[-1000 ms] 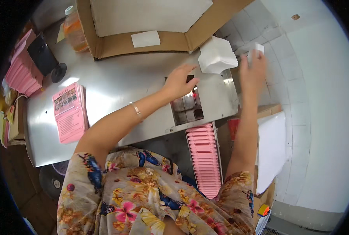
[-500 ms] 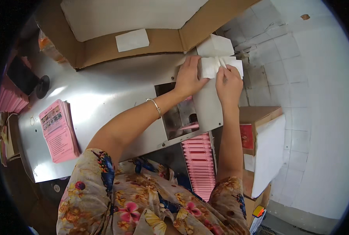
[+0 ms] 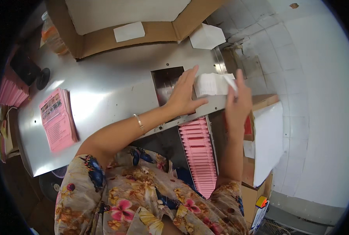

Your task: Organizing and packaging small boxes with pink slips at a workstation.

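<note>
A stack of thin white paper pieces (image 3: 211, 85) stands on edge near the right end of the metal table, between my two hands. Flat against its left end is my left hand (image 3: 184, 94), fingers stretched out and thumb apart. My right hand (image 3: 239, 102) is at the stack's right end, beside a few tilted white pieces; motion smears its fingers, so its grip is unclear. Below the table edge, a long tray holds a row of pink packets (image 3: 200, 156). Left of the stack is a dark rectangular opening (image 3: 168, 78) in the tabletop, partly covered by my left hand.
A large cardboard box (image 3: 127, 43) stands at the back of the metal table (image 3: 104, 113), with another white stack (image 3: 207, 37) beside it. Pink printed sheets (image 3: 59, 119) lie at left, near a black stand (image 3: 41, 76). A white-topped cardboard box (image 3: 266, 145) sits along the right wall.
Both hands have come nearer to me along with the white stack, which is now close to the table's front edge. My right hand's fingers have spread from their earlier pinch.
</note>
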A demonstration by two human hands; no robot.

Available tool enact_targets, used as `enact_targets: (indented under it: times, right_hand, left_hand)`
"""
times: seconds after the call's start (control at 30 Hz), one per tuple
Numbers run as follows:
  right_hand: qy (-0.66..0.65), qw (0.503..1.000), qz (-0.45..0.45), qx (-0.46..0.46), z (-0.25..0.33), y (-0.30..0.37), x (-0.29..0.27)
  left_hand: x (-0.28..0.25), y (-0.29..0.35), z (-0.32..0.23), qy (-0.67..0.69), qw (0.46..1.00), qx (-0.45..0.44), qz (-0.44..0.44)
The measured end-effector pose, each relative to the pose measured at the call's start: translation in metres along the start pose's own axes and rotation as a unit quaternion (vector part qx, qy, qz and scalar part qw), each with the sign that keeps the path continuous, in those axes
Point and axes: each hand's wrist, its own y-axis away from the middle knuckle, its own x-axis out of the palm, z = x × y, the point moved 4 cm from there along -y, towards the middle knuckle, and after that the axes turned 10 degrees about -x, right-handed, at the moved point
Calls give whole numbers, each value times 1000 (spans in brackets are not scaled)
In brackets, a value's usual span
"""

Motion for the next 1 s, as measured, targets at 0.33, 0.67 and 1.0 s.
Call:
enact_targets:
  times: [0.33, 0.67, 1.0]
  right_hand:
    - [-488, 855, 119, 131, 113, 35, 1]
    - [-247, 878, 372, -173, 192, 1, 93]
    - [-133, 886, 418, -149, 194, 9, 99]
  left_hand:
    - [-99, 87, -61, 94, 984, 28, 147]
    - [-206, 171, 21, 6, 968, -101, -231]
    - [-164, 148, 0, 110, 987, -91, -68]
